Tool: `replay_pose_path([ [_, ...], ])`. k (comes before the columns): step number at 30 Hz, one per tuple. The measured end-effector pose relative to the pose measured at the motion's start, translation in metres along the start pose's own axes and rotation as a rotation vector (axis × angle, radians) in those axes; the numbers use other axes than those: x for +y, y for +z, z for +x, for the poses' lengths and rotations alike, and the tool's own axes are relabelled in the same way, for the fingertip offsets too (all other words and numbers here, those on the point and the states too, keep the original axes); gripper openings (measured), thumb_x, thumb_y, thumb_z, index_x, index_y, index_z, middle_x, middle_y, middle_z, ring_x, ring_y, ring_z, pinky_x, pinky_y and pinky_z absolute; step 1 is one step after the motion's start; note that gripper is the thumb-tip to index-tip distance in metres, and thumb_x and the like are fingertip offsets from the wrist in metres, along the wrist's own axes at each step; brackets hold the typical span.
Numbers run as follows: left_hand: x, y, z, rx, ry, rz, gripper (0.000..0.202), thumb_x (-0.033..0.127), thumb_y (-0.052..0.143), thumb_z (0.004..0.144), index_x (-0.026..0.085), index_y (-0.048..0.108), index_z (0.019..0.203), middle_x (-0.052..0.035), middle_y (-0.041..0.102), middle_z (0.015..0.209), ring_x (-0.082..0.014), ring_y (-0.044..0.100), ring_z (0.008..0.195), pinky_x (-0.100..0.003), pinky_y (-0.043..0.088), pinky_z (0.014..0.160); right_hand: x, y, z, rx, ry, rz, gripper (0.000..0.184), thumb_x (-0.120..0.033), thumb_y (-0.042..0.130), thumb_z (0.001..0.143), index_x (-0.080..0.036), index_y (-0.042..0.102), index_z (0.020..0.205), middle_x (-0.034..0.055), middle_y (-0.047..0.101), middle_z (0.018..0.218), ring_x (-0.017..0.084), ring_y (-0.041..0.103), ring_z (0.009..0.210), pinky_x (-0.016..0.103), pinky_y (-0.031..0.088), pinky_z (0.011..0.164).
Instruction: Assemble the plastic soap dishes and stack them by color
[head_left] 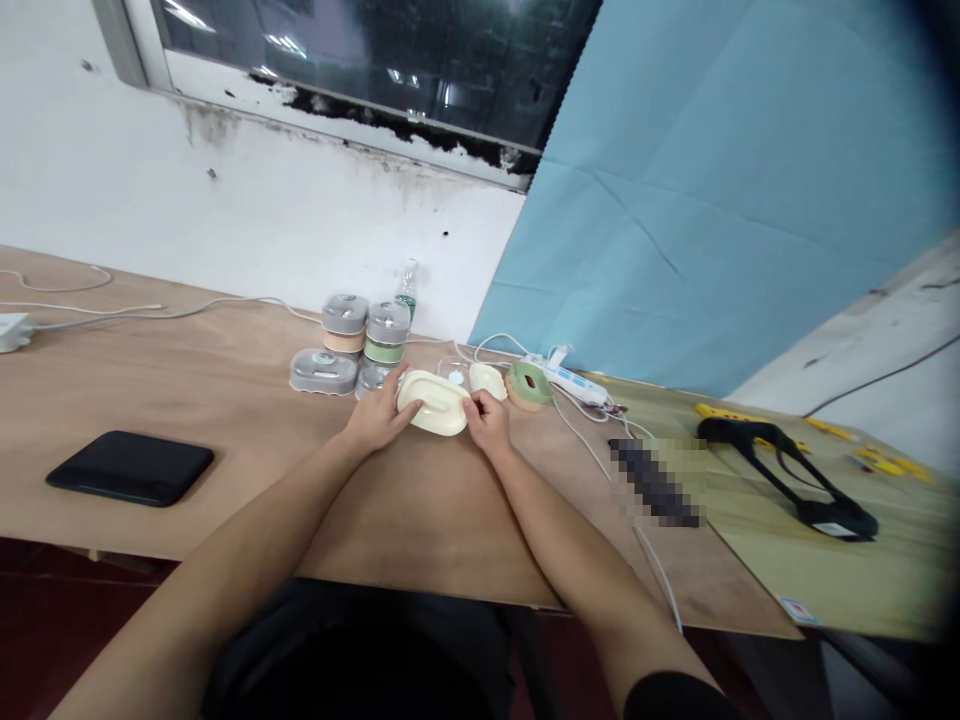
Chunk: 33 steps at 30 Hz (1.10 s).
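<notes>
While left hand (381,413) and right hand (490,422) pinch opposite ends of cream oval plastic piece (436,403), frame centre, work looks partway: grey-lidded plastic boxes (324,372) left of centre seem done; cream plastic dish (487,380), green plastic ring (535,393) right of centre seem pending.

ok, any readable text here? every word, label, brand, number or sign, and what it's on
Nothing legible in this view.
Bottle: green label, too small to read.
Black frame: white sticker, unreadable.
Table-edge sticker: some colour on it, too small to read.
Dark object: pixelated, nothing readable.
Power strip: no text can be made out.
Cream piece: no text visible.
</notes>
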<state>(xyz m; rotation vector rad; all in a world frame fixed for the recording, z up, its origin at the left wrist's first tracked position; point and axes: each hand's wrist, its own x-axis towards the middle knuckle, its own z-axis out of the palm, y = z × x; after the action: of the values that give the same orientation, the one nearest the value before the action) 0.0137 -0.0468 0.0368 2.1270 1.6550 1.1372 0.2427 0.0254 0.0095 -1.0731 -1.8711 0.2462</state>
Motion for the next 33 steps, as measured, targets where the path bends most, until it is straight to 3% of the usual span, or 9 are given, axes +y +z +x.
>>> replay_pose_path([
  [7, -0.007, 0.003, 0.003, -0.141, -0.012, 0.125, 0.046, 0.043, 0.039, 0.091, 0.021, 0.046, 0.131, -0.0078, 0.069, 0.107, -0.0260, 0.064, 0.097, -0.036, 0.049, 0.081, 0.012, 0.000, 0.004, -0.102, -0.003, -0.064, 0.043, -0.048, 0.046, 0.085, -0.020, 0.043, 0.053, -0.0042, 0.037, 0.050, 0.011, 0.037, 0.051, 0.024, 0.030, 0.052],
  [10, -0.009, 0.004, 0.004, -0.249, 0.024, 0.185, 0.041, 0.040, 0.040, 0.090, 0.022, 0.053, 0.124, -0.0077, 0.067, 0.112, -0.0260, 0.063, 0.101, -0.035, 0.048, 0.082, 0.021, -0.005, 0.011, 0.064, 0.057, -0.140, 0.038, -0.048, 0.045, 0.086, -0.020, 0.051, 0.061, -0.0025, 0.047, 0.056, 0.013, 0.043, 0.057, 0.025, 0.035, 0.058],
  [13, -0.010, 0.005, 0.005, -0.376, 0.026, 0.251, 0.038, 0.043, 0.040, 0.089, 0.023, 0.060, 0.113, -0.0072, 0.069, 0.107, -0.0255, 0.064, 0.097, -0.033, 0.048, 0.079, 0.041, -0.017, 0.020, 0.286, 0.142, -0.181, 0.031, -0.044, 0.043, 0.086, -0.018, 0.060, 0.082, 0.0034, 0.060, 0.077, 0.017, 0.053, 0.073, 0.028, 0.042, 0.071],
  [16, -0.010, 0.005, 0.005, -0.452, -0.010, 0.306, 0.036, 0.044, 0.040, 0.088, 0.023, 0.064, 0.105, -0.0071, 0.069, 0.104, -0.0252, 0.064, 0.095, -0.033, 0.048, 0.077, 0.065, -0.033, 0.025, 0.457, 0.209, -0.288, 0.029, -0.036, 0.047, 0.081, -0.015, 0.062, 0.095, 0.0110, 0.062, 0.097, 0.023, 0.054, 0.095, 0.036, 0.041, 0.088],
  [20, -0.009, 0.003, 0.005, -0.470, -0.030, 0.310, 0.035, 0.041, 0.042, 0.086, 0.024, 0.063, 0.108, -0.0060, 0.068, 0.108, -0.0252, 0.062, 0.098, -0.033, 0.048, 0.078, 0.087, -0.046, 0.024, 0.505, 0.482, -0.409, 0.041, -0.032, 0.054, 0.072, -0.019, 0.062, 0.110, 0.0141, 0.055, 0.118, 0.032, 0.045, 0.115, 0.049, 0.030, 0.101],
  [24, -0.007, 0.002, 0.004, -0.471, -0.011, 0.322, 0.036, 0.043, 0.046, 0.083, 0.024, 0.062, 0.110, -0.0067, 0.068, 0.107, -0.0257, 0.062, 0.097, -0.033, 0.048, 0.077, 0.099, -0.047, 0.022, 0.383, 0.669, -0.355, 0.049, -0.034, 0.059, 0.070, -0.024, 0.061, 0.117, 0.0136, 0.044, 0.134, 0.035, 0.039, 0.123, 0.055, 0.027, 0.103],
  [29, -0.010, 0.002, 0.005, -0.459, -0.017, 0.328, 0.033, 0.035, 0.049, 0.081, 0.026, 0.062, 0.111, -0.0050, 0.068, 0.109, -0.0244, 0.062, 0.098, -0.032, 0.048, 0.078, 0.114, -0.045, 0.022, 0.368, 0.605, -0.288, 0.030, -0.033, 0.059, 0.071, -0.019, 0.067, 0.096, 0.0138, 0.045, 0.130, 0.028, 0.049, 0.116, 0.046, 0.035, 0.102],
  [33, -0.011, 0.002, 0.007, -0.345, -0.050, 0.293, 0.036, 0.043, 0.051, 0.083, 0.025, 0.063, 0.112, -0.0056, 0.068, 0.109, -0.0254, 0.062, 0.100, -0.032, 0.048, 0.079, 0.107, -0.045, 0.023, 0.451, 0.502, -0.289, 0.026, -0.035, 0.057, 0.076, -0.016, 0.065, 0.092, 0.0164, 0.037, 0.137, 0.027, 0.043, 0.124, 0.040, 0.037, 0.102],
])
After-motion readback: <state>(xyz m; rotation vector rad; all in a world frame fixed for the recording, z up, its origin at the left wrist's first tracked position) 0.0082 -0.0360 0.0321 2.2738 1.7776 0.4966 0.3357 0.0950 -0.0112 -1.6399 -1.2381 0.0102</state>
